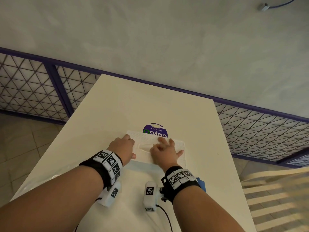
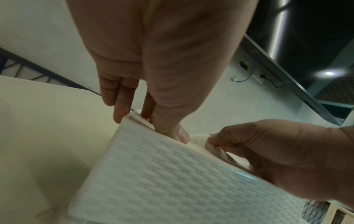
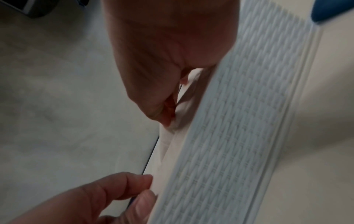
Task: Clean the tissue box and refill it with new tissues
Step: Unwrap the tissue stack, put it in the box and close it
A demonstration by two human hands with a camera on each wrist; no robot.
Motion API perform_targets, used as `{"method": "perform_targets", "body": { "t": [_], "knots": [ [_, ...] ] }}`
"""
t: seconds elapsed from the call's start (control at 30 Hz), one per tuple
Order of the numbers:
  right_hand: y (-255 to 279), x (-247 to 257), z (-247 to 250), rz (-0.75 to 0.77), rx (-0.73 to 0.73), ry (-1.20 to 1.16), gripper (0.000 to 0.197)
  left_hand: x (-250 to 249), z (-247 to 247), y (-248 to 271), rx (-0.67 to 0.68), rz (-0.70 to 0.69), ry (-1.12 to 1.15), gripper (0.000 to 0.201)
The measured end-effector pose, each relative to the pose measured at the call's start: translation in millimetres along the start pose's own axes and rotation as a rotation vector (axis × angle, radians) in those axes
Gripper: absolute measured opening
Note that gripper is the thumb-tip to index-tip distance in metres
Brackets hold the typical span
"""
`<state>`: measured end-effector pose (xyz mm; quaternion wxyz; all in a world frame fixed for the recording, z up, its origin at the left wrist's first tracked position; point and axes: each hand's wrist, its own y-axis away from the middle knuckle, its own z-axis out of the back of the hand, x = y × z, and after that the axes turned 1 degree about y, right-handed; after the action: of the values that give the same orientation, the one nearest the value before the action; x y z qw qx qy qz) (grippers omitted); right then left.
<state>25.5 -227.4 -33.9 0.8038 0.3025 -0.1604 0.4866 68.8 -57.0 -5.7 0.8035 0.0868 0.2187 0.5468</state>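
A white woven-pattern tissue box [image 1: 177, 148] lies flat on the white table [image 1: 150, 101]. My left hand [image 1: 123, 147] grips its left end, thumb on the top edge [image 2: 172, 130] and fingers down the far side. My right hand [image 1: 164, 149] rests over the top slot. Its thumb and fingertips pinch a white tissue [image 2: 199, 140] that pokes out of the opening. In the right wrist view the pinch [image 3: 168, 113] sits on the tissue [image 3: 166, 141] beside the box wall [image 3: 239, 121]. The inside of the box is hidden.
A round purple sticker [image 1: 155, 130] lies on the table just behind the box. A blue object [image 1: 201, 183] peeks out under my right wrist. Clear plastic wrap [image 1: 33, 185] lies at the table's left edge. A slatted chair [image 1: 275, 190] stands at the right, with a purple mesh railing [image 1: 50, 91] behind.
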Motion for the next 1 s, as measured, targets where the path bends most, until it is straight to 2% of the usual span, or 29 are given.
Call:
{"method": "perform_targets", "body": {
  "t": [0.13, 0.27, 0.43, 0.5, 0.63, 0.77, 0.87, 1.0],
  "knots": [
    [-3, 6, 1, -0.063, -0.093, -0.126, 0.019, 1, 0, 1, 0.0, -0.01, -0.007, 0.048],
    [-8, 16, 9, -0.107, -0.125, -0.161, 0.02, 1, 1, 1, 0.006, -0.014, -0.008, 0.047],
    [-14, 26, 21, -0.212, -0.154, -0.226, 0.013, 2, 1, 0, 0.008, -0.017, -0.002, 0.049],
    [-23, 27, 20, -0.256, -0.182, -0.258, 0.005, 2, 0, -1, 0.007, -0.018, -0.002, 0.05],
    [-52, 18, 7, -0.267, -0.198, -0.281, 0.022, 4, -3, -1, 0.001, -0.023, -0.005, 0.053],
    [-37, 35, 21, -0.316, -0.176, -0.259, 0.03, 7, -6, -2, -0.005, -0.026, 0.016, 0.053],
    [-34, 29, 22, -0.238, -0.172, -0.27, 0.016, 9, -8, 0, -0.018, -0.035, 0.021, 0.053],
    [-11, 21, 38, -0.068, -0.222, -0.343, 0.01, 11, -14, 4, -0.032, -0.043, 0.008, 0.053]
  ]
}}
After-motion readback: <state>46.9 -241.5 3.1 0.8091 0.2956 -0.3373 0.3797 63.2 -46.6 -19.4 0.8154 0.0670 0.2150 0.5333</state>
